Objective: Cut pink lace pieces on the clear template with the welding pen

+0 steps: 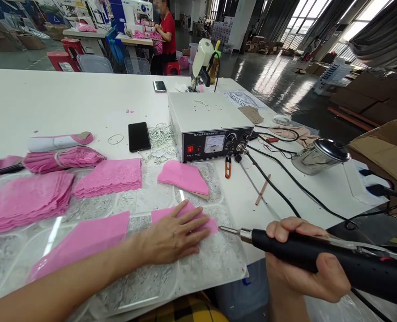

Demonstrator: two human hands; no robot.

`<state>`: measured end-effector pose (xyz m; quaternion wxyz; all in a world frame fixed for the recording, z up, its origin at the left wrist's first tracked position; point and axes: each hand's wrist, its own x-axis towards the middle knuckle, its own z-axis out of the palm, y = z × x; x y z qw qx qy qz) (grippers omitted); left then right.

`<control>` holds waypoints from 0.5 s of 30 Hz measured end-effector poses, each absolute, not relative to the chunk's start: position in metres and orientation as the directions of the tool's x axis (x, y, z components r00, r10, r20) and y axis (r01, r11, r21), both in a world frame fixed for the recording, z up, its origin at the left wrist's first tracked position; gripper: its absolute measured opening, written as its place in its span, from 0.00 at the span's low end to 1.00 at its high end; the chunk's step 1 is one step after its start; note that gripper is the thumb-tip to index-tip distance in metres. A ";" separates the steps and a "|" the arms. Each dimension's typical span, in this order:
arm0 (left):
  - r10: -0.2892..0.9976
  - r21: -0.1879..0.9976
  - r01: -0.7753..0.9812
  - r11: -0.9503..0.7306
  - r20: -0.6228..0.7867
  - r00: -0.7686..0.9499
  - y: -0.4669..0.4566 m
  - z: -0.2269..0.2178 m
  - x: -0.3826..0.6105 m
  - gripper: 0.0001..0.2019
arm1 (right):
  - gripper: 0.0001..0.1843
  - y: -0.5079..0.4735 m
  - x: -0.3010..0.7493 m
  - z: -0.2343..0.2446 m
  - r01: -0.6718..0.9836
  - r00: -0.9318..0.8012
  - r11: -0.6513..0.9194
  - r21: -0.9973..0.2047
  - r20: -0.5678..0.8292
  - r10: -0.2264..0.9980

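Note:
My left hand [174, 231] lies flat with fingers spread on a small pink fabric piece [160, 215], holding it against the clear-covered, marbled mat [215, 261]. Part of that piece is hidden under the palm. In my right hand [302, 264] is a black ultrasonic welding handpiece [285, 248], its metal tip close to the right corner of the fabric. Just beyond my left fingers sits a short stack of curved pink pieces [184, 176]. A larger pink piece [84, 241] is spread out to the left, partly behind my forearm.
Pink fabric stacks [27, 199] stand at the left. The white welder box [211, 125] sits behind the mat, its cables [275, 192] trailing right. Orange thread snips [228, 168], a black phone [139, 137] and a lidded glass jar [319, 156] are around it. A person works at a far sewing machine.

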<state>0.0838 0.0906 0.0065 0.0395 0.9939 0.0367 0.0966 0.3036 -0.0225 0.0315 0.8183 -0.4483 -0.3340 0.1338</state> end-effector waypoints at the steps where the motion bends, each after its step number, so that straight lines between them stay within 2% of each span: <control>1: 0.081 0.086 0.066 -0.994 0.189 0.979 0.091 0.006 0.084 0.21 | 0.12 -0.022 0.303 0.031 0.069 0.733 0.566 -0.821 0.427 0.530; 6: 0.082 0.092 0.065 -0.994 0.195 0.977 0.091 0.007 0.084 0.21 | 0.11 -0.022 0.303 0.029 0.041 0.707 0.560 -0.828 0.420 0.569; 15: 0.081 0.103 0.062 -0.993 0.194 0.978 0.090 0.006 0.085 0.20 | 0.11 -0.022 0.305 0.031 0.052 0.739 0.575 -0.816 0.418 0.527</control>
